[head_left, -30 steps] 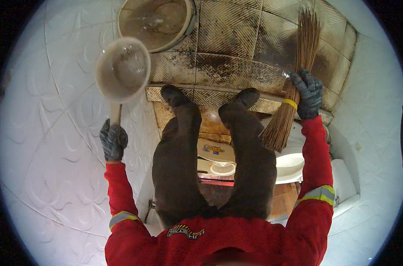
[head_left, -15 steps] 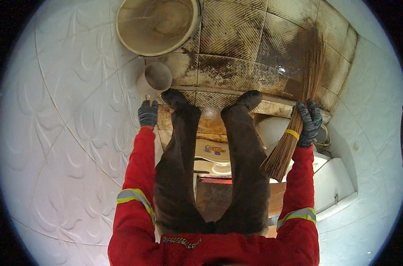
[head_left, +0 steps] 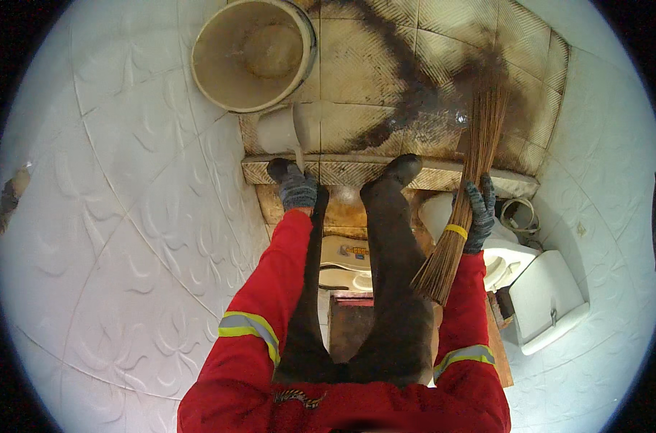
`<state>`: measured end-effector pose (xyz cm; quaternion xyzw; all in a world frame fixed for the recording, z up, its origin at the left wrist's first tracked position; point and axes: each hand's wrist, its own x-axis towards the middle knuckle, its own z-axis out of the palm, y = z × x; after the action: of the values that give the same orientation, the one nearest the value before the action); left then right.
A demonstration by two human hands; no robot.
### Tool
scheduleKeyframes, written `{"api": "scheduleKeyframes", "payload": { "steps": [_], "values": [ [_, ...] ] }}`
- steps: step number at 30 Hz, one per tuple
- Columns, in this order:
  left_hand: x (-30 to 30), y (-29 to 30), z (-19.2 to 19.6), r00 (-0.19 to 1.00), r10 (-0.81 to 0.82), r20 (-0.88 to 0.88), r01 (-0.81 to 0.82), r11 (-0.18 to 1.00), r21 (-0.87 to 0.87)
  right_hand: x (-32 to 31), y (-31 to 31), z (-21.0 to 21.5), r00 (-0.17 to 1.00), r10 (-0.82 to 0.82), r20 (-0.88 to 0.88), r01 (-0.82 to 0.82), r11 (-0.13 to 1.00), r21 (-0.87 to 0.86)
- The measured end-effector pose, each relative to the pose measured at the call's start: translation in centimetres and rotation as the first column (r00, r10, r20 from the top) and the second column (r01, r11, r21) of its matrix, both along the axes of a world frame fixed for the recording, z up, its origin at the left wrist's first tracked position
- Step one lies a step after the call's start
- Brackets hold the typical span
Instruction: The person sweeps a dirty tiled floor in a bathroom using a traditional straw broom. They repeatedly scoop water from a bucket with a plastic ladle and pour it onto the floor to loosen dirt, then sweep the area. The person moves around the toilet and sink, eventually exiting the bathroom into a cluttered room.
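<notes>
My left hand (head_left: 297, 191), in a grey glove, is closed on the handle of a pale plastic dipper (head_left: 274, 130). The dipper is tipped on its side just above the tiles, its mouth toward the right, beside my left foot. My gloved right hand (head_left: 479, 216) grips a stick broom (head_left: 481, 137) above its yellow band (head_left: 455, 230). The broom's spread bristle end points away from me over the wet, dark-stained floor (head_left: 429, 94); its bound butt end slants back toward my right leg.
A large round tub (head_left: 216, 68) stands at the far left against the tiled wall (head_left: 140, 173). My feet rest by a raised tiled ledge (head_left: 342, 170). At right are a white toilet (head_left: 510, 261), its cistern (head_left: 548, 296) and a coiled hose (head_left: 533, 225). Dark water lies on the floor.
My left hand has swung right with the dipper, which now tips toward the right. Dark wash on the tiles has shifted, leaving a paler patch mid-floor. The broom has moved slightly left.
</notes>
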<state>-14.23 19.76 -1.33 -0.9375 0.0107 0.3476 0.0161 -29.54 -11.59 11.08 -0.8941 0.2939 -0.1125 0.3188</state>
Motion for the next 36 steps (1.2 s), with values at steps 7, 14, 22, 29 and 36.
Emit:
{"api": "scheduleKeyframes", "payload": {
  "steps": [7,14,22,29,36],
  "values": [
    [2.5,0.1,10.7,0.988,0.125,0.089,-0.096,0.956,-0.276,0.9,2.4,-0.3,0.665,-0.74,0.105,0.321,0.41,0.854],
    [18.0,-2.7,4.1,0.985,-0.095,0.145,0.122,0.974,-0.191,0.5,-1.2,-0.9,0.604,-0.785,-0.134,-0.164,-0.288,0.944],
    [24.2,-5.8,-14.7,0.989,-0.147,-0.026,0.147,0.989,-0.008,5.6,-0.8,4.9,0.452,-0.841,-0.296,0.07,-0.298,0.952],
    [25.5,-1.8,-10.7,0.985,-0.169,0.043,0.173,0.911,-0.373,1.6,0.0,2.9,0.688,-0.692,-0.219,0.085,-0.224,0.971],
    [21.3,-0.7,1.3,0.892,0.451,0.02,-0.235,0.503,-0.832,4.6,4.4,7.0,0.731,-0.664,-0.158,0.35,0.165,0.922]
  ]
}}
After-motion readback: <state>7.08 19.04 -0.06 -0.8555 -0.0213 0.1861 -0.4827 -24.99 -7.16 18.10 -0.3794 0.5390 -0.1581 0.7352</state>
